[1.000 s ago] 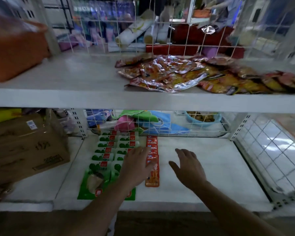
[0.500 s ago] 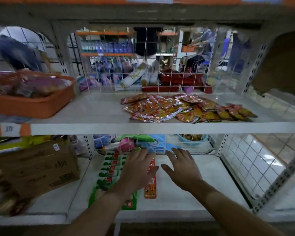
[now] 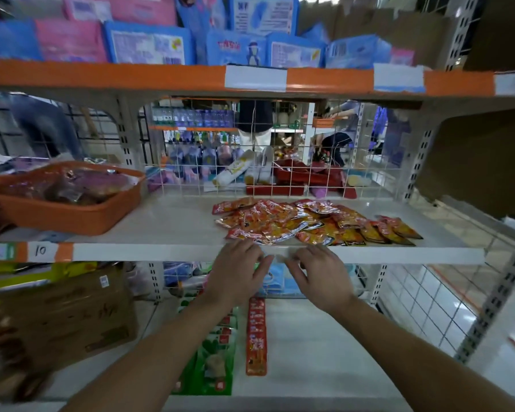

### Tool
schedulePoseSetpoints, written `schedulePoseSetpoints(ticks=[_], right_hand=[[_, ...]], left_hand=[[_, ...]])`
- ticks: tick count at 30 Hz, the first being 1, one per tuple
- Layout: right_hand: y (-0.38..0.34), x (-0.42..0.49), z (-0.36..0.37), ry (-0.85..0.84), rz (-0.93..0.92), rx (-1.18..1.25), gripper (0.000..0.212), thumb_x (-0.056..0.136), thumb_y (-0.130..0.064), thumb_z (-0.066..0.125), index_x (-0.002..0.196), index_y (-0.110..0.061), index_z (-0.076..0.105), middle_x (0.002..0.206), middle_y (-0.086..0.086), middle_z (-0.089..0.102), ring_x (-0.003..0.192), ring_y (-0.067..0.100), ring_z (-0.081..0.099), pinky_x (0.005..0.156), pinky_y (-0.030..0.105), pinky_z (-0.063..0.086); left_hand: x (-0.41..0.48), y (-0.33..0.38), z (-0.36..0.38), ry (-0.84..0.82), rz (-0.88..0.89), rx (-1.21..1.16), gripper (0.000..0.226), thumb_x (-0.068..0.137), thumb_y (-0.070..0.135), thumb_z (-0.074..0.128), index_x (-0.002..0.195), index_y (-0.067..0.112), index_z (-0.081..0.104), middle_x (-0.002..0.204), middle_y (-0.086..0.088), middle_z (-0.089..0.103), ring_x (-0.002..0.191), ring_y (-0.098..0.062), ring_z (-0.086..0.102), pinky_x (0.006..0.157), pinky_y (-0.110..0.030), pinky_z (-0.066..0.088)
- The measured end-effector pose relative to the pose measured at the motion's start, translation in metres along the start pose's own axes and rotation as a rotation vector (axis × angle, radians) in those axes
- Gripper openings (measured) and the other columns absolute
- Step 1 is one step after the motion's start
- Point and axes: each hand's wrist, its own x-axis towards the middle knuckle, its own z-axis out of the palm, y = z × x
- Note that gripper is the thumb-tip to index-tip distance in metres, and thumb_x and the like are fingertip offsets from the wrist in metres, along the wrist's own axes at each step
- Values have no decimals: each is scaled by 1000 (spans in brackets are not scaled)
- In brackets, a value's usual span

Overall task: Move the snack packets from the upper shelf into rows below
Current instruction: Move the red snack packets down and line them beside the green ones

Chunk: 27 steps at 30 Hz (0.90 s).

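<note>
L hand [image 3: 238,275] & R hand [image 3: 318,278] are hovering side by side at the front edge of the upper shelf [image 3: 161,221], fingers loosely spread, gripping nothing; can't tell if fingertips are touching the edge. Pile of red-orange foil snack packets [image 3: 304,224] is lying on that shelf just behind the hands. On the lower shelf [image 3: 324,346], a row of red packets [image 3: 256,337] is running front-to-back beside a row of green packets [image 3: 217,361].

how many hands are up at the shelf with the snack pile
2. The left hand and the right hand are side by side at the front edge of the shelf, just in front of the snack packets; neither holds anything.
</note>
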Motion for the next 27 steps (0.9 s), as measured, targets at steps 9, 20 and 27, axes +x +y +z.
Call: schedulePoseSetpoints(ticks=[9,20,27], right_hand=[[7,55,20,8,158,136,20,96,-29,57,87,-14,67,79,1,64,77,20,55,65,32,45],[-9,128,61,-288,209,176,41,99,-28,52,138,-15,52,135,13,53,126,30,44,106,38,39],[-4,128,85,-425,252,187,39,101,-41,46,135,-27,59,147,6,45,137,29,32,115,41,19]], left_hand=[[40,-37,4,-241,-531,157,75,90,73,39,112,6,63,112,-11,62,104,-27,55,90,-37,47],[79,-80,3,-505,-727,-289,70,65,68,77,123,30,64,122,2,68,109,-20,65,99,-40,51],[72,-101,-14,-400,-921,-674,34,76,12,80,96,22,54,100,-3,67,92,-17,67,90,-41,58]])
